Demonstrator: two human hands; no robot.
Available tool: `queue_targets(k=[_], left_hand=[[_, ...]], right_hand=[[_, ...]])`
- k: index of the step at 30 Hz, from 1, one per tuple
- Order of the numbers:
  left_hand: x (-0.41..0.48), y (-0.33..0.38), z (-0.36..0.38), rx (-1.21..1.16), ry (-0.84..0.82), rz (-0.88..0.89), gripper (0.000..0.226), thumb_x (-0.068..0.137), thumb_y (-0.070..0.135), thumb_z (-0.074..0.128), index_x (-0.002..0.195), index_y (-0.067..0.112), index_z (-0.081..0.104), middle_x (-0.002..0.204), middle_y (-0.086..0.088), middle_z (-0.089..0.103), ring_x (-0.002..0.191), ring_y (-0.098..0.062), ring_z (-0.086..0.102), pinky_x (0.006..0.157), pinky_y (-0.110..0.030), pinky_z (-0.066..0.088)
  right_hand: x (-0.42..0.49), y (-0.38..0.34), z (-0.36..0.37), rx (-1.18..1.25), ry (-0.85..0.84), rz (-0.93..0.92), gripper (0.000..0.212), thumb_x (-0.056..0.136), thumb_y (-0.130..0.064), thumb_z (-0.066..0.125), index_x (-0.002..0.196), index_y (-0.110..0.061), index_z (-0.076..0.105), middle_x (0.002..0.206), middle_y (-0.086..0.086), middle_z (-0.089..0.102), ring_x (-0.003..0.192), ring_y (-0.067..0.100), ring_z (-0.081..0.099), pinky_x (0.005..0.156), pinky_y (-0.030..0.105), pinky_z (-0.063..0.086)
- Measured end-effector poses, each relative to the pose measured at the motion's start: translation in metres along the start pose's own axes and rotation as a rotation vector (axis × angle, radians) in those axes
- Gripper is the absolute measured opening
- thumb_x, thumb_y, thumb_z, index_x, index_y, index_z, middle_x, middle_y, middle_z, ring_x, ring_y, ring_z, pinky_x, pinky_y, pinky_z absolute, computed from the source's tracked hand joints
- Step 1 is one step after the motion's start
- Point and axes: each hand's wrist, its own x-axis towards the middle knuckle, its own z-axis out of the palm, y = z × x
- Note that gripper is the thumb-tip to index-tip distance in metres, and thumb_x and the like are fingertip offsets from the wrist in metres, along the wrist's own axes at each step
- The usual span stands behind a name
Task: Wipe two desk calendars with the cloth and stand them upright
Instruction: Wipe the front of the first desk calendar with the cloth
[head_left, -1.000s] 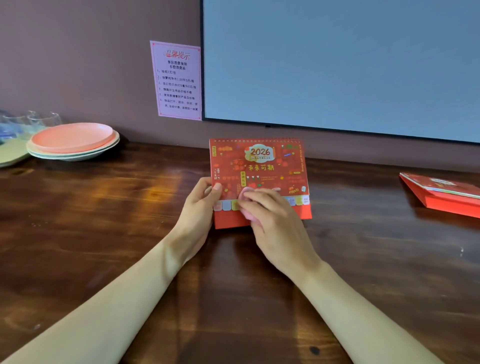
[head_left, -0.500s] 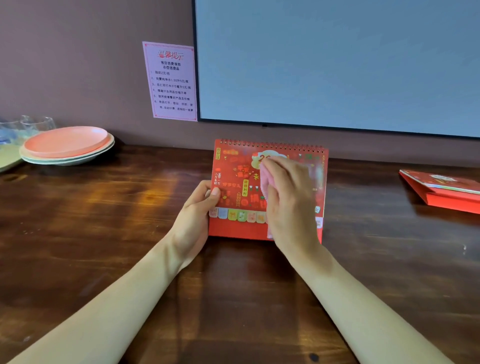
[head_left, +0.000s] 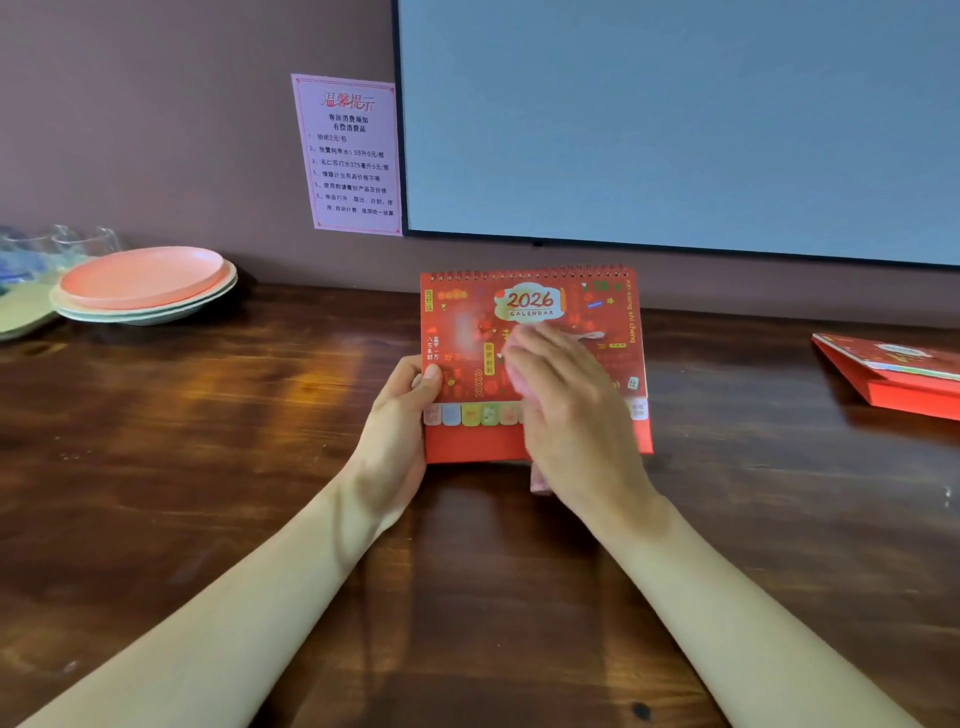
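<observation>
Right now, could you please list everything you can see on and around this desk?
calendar: one, red, desk centre, held upright
flat calendar: one, red, lying far right
cloth: one, pink, against calendar face
plates: stack, pink over pale green, back left
glasses: clear, count unclear, far left behind plates
notice: one, pink, on wall
screen: one, grey-blue, on wall
desk: one, dark wood
left hand: grips calendar's left edge
right hand: presses cloth against calendar
</observation>
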Motion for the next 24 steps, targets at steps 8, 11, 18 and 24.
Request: queue_targets(k=[8, 11, 18, 24], left_hand=[[-0.003, -0.004, 0.002, 0.141, 0.045, 0.005, 0.024, 0.113, 0.027, 0.048, 0.121, 0.006, 0.058, 0.113, -0.016, 0.075, 0.102, -0.030, 0.076, 0.089, -0.047, 0.065], [-0.004, -0.003, 0.003, 0.149, 0.051, 0.026, 0.024, 0.113, 0.024, 0.048, 0.123, 0.005, 0.060, 0.106, -0.013, 0.074, 0.098, -0.027, 0.074, 0.089, -0.046, 0.064], [-0.004, -0.005, 0.004, 0.206, 0.094, 0.029, 0.024, 0.113, 0.031, 0.049, 0.120, 0.010, 0.060, 0.114, -0.011, 0.077, 0.107, -0.030, 0.078, 0.093, -0.055, 0.063], [-0.006, -0.005, 0.008, 0.252, 0.102, 0.069, 0.024, 0.114, 0.027, 0.048, 0.123, 0.008, 0.059, 0.112, -0.012, 0.075, 0.106, -0.032, 0.076, 0.097, -0.059, 0.060]], right_hand=[[0.005, -0.004, 0.000, 0.113, -0.072, 0.084, 0.039, 0.100, -0.001, 0.060, 0.139, -0.006, 0.061, 0.152, 0.009, 0.056, 0.148, 0.023, 0.045, 0.120, 0.045, 0.041], [0.002, -0.014, 0.004, 0.104, -0.165, -0.089, 0.042, 0.101, -0.006, 0.055, 0.142, -0.008, 0.061, 0.152, 0.007, 0.057, 0.148, 0.021, 0.045, 0.121, 0.044, 0.040], [0.006, 0.005, -0.003, 0.065, -0.043, 0.155, 0.039, 0.101, -0.002, 0.059, 0.140, -0.006, 0.063, 0.151, 0.009, 0.057, 0.143, 0.024, 0.051, 0.116, 0.045, 0.046], [0.006, -0.009, -0.002, 0.164, -0.173, 0.013, 0.044, 0.105, -0.003, 0.055, 0.148, -0.010, 0.056, 0.159, 0.004, 0.048, 0.153, 0.015, 0.036, 0.125, 0.037, 0.033]])
